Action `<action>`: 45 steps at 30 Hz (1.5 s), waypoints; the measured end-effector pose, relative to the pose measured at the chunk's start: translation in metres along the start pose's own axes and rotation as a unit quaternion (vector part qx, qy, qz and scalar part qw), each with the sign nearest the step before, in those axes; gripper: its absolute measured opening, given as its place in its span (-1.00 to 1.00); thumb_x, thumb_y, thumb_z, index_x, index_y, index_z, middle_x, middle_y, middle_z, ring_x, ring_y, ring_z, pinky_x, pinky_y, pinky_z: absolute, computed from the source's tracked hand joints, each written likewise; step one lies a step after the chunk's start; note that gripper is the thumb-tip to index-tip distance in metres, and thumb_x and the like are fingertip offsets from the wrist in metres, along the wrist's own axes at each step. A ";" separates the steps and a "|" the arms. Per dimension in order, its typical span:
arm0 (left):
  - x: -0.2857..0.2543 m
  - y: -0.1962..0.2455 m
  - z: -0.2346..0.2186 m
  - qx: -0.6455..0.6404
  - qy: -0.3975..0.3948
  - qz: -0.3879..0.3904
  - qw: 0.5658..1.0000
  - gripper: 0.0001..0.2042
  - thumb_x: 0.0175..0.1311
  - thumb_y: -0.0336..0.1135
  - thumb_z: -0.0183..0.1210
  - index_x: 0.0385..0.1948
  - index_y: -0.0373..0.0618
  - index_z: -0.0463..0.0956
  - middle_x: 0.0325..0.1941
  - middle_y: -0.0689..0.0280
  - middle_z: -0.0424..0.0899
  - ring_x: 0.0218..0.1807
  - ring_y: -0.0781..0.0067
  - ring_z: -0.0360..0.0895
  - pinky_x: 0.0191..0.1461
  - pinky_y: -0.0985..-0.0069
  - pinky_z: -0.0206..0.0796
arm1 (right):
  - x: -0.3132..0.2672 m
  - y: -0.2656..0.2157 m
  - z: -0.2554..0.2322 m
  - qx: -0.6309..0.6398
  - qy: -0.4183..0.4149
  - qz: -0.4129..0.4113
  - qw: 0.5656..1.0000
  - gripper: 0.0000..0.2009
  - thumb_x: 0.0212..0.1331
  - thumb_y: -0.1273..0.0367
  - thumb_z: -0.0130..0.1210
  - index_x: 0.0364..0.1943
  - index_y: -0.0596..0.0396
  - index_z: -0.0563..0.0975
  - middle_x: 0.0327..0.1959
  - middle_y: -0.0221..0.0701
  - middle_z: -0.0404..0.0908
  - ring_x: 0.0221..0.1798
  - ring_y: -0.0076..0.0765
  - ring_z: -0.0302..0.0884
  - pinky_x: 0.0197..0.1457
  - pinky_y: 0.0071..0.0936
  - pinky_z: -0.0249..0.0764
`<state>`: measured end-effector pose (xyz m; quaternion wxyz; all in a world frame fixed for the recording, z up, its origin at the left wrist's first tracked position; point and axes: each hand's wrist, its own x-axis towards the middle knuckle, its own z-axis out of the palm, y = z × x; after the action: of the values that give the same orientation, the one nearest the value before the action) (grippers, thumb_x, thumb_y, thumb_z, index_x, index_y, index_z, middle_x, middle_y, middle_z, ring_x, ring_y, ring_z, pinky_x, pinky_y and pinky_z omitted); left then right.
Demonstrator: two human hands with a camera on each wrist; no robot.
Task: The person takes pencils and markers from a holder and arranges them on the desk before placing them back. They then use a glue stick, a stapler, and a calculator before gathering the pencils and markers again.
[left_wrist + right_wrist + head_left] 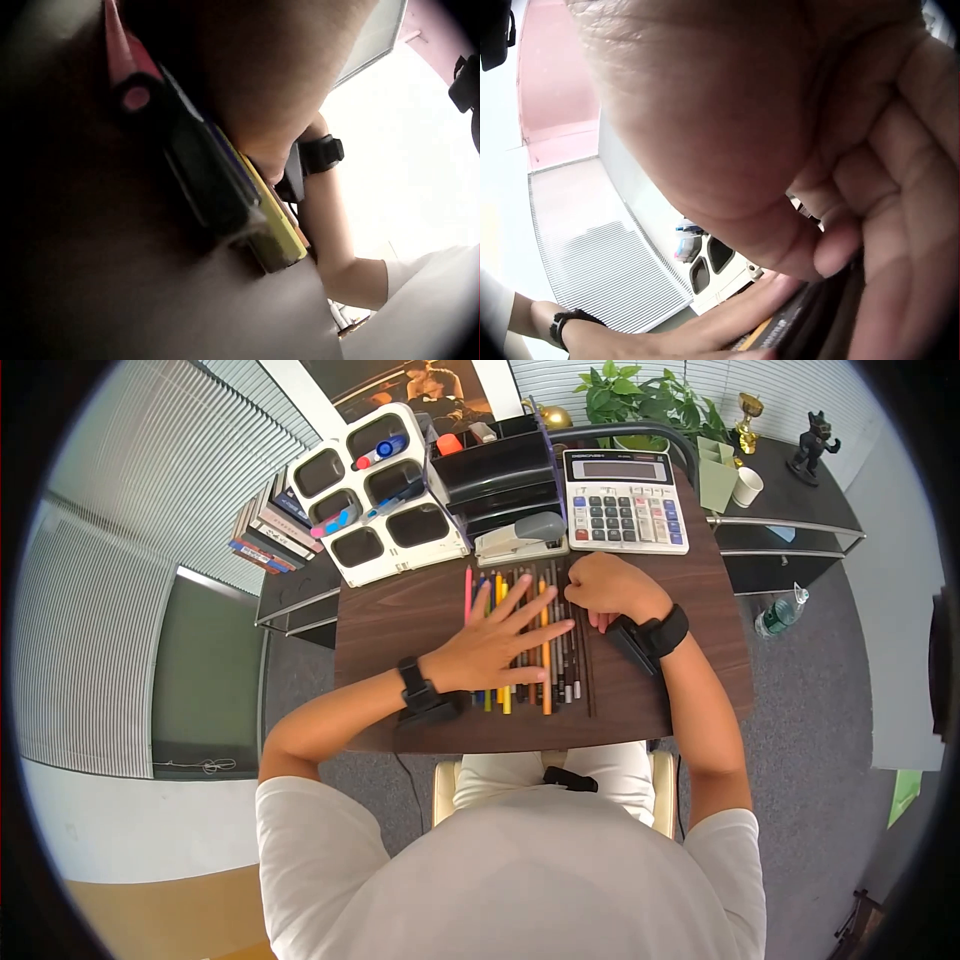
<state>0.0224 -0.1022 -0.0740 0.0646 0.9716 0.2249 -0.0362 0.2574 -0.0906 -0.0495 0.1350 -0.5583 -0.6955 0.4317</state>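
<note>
A row of colored and dark pencils lies side by side on the brown desk (400,710), from a pink pencil (468,595) on the left to a dark brown pencil (591,685) on the right. Across the row rests my left hand (485,650), fingers spread, above a yellow pencil (507,700) and an orange pencil (546,695). My right hand (612,588) curls at the far end of the rightmost pencils. In the right wrist view its thumb and fingertips pinch a dark pencil (840,319); the palm hides part of it.
Behind the pencils stand a stapler (520,538), a large calculator (625,505), a white pen holder (375,495) with markers, and a black desk organizer (495,472). A side cabinet at right bears a paper cup (747,487); a bottle (782,612) stands on the floor.
</note>
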 end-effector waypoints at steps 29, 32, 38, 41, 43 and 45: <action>0.022 0.012 0.009 -0.002 0.028 -0.044 0.999 -0.31 0.29 0.31 -0.14 0.43 0.36 -0.02 0.57 0.19 -0.30 0.53 -0.21 -0.44 0.35 -0.42 -0.51 | 0.009 0.018 -0.014 0.038 -0.014 0.033 0.999 -0.73 0.22 0.36 -0.14 -0.44 0.32 0.48 -0.65 -0.15 0.60 -0.67 -0.24 0.60 -0.67 -0.45 0.49; 0.011 0.005 0.004 0.002 0.020 -0.033 0.999 -0.30 0.28 0.33 -0.13 0.43 0.34 0.01 0.57 0.20 -0.28 0.54 -0.16 -0.45 0.36 -0.40 -0.53 | 0.008 0.015 -0.014 0.043 -0.022 0.036 0.998 -0.67 0.17 0.34 -0.17 -0.43 0.39 0.53 -0.62 -0.07 0.62 -0.62 -0.18 0.63 -0.57 -0.38 0.56; -0.060 -0.050 0.000 -0.038 -0.006 -0.049 0.998 -0.31 0.27 0.30 -0.08 0.42 0.34 0.05 0.57 0.31 -0.20 0.57 0.01 -0.43 0.40 -0.33 -0.58 | 0.008 0.012 -0.010 0.023 -0.006 0.031 0.999 -0.72 0.22 0.36 -0.12 -0.55 0.30 0.43 -0.69 -0.15 0.58 -0.70 -0.26 0.58 -0.69 -0.44 0.47; -0.097 -0.072 -0.001 -0.029 -0.007 -0.078 0.996 -0.28 0.25 0.30 -0.07 0.42 0.26 0.06 0.57 0.30 -0.18 0.57 0.03 -0.42 0.43 -0.28 -0.58 | 0.004 0.005 -0.006 0.002 0.008 0.021 1.000 -0.71 0.22 0.37 -0.11 -0.59 0.28 0.42 -0.72 -0.19 0.56 -0.73 -0.30 0.56 -0.73 -0.46 0.44; -0.119 -0.083 0.000 -0.037 0.012 -0.091 0.995 -0.27 0.27 0.29 -0.10 0.42 0.13 0.07 0.56 0.26 -0.13 0.57 0.01 -0.40 0.44 -0.23 -0.60 | 0.000 0.000 -0.005 -0.013 0.017 0.015 1.000 -0.71 0.18 0.37 -0.13 -0.57 0.32 0.46 -0.71 -0.18 0.57 -0.71 -0.27 0.57 -0.67 -0.41 0.49; -0.138 -0.088 -0.004 -0.004 0.058 -0.136 0.989 -0.30 0.30 0.23 -0.12 0.42 0.09 0.07 0.56 0.25 -0.12 0.57 -0.01 -0.40 0.44 -0.21 -0.59 | -0.001 -0.003 -0.005 -0.006 0.017 0.016 1.000 -0.71 0.19 0.36 -0.12 -0.58 0.32 0.46 -0.71 -0.19 0.57 -0.72 -0.28 0.56 -0.68 -0.42 0.48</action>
<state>-0.1398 -0.0828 -0.0656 0.0496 0.9321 0.3585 0.0128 0.2590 -0.0894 -0.0439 0.1362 -0.5774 -0.6866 0.4202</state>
